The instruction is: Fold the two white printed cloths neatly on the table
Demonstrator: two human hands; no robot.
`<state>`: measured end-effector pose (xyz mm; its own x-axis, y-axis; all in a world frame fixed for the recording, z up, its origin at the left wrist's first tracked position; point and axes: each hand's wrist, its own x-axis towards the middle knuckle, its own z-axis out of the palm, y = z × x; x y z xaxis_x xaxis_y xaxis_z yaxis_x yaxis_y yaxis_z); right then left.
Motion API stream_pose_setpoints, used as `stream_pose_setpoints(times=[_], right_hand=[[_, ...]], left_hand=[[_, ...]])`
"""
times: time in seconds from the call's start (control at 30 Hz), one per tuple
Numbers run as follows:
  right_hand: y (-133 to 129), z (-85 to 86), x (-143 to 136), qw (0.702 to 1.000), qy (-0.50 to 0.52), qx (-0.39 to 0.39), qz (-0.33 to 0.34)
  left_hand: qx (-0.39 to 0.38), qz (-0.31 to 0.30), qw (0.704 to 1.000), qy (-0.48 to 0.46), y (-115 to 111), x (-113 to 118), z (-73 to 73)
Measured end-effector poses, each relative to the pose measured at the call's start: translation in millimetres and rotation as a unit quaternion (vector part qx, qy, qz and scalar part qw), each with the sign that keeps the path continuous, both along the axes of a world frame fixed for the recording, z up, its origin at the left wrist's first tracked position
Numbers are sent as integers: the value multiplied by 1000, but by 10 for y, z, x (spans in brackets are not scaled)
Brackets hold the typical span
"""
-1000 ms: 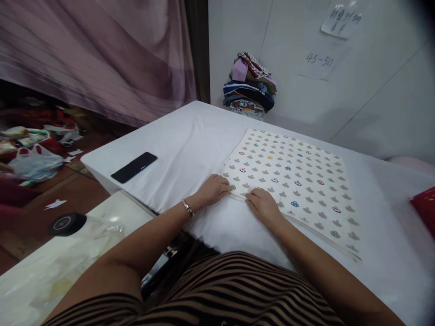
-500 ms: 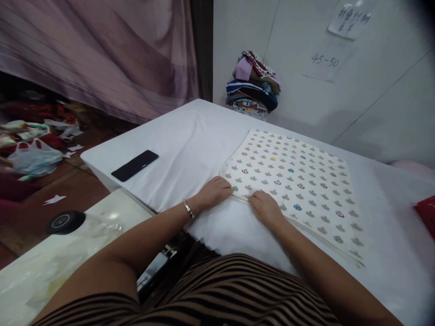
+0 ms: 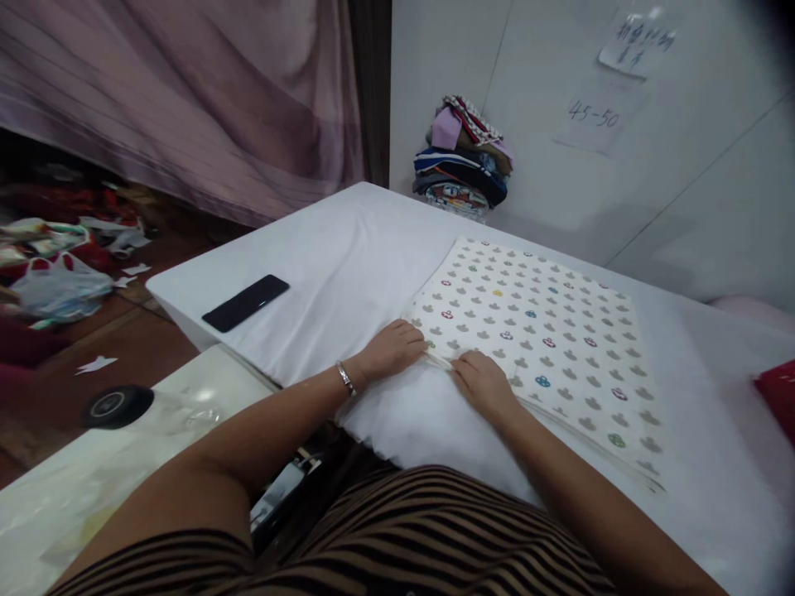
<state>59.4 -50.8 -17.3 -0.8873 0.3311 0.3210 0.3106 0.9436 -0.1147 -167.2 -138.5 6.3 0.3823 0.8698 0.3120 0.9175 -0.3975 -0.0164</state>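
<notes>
A folded white cloth (image 3: 527, 314) printed with grey, red, blue and green motifs lies flat on the white-covered table (image 3: 323, 248). At its near left corner, my left hand (image 3: 394, 349) has its fingers closed on the edge. A short way to the right, my right hand (image 3: 484, 382) pinches the same near edge, thumb against fingers. Between the two hands the layered edge is slightly raised. The fingertips of both hands are partly hidden by the hands and the fabric.
A black phone (image 3: 247, 303) lies at the table's left. Folded clothes (image 3: 463, 157) are stacked against the wall at the back. On a lower surface at left sit a round black object (image 3: 118, 406) and clear plastic. A red item (image 3: 776, 397) is at the right edge.
Both hands keep their places on the cloth's near edge. The edge between them looks slightly more lifted and bunched than before.
</notes>
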Motion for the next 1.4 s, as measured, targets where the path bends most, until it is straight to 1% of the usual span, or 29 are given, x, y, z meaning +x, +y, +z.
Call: stream_pose_setpoints(times=[0.1,0.3,0.4,0.5,0.63,0.77,0.97,1.1,1.2,1.33,1.4], right_hand=[[-13,5,-8,1000,-3,17,-3],[16,2,-17,999,-7,49,-20],[17,-23,-25,999,-11,46,-18],[10,-56,-32,1000,-13,26,-10],[-2,-77,-31,1000,-16,24,-10],[-28,-54,-10,998,-32,46,-5],[-58,16,19,995,-72,74,-2],[-71,36,-29,991,-96,90,-6],[-77,13,-96,990,-99,101,-22],[-91,-68,-172,993,-57,95,-30],[-113,-108,-191,995,-27,92,-24]], left_hand=[[35,-5,999,39,-19,6,1],[65,-2,996,59,-19,-12,-20],[51,-14,996,67,-9,-25,-46],[31,-28,997,66,-17,-30,-69],[18,-30,998,52,-56,-28,-81],[-11,-27,999,38,-104,-44,-46],[-49,-65,997,18,-119,-161,20],[-34,-55,997,29,-72,-190,10],[-20,-47,997,50,-39,-198,22],[13,-28,998,62,-36,-265,56],[26,-21,998,51,-59,-304,40]])
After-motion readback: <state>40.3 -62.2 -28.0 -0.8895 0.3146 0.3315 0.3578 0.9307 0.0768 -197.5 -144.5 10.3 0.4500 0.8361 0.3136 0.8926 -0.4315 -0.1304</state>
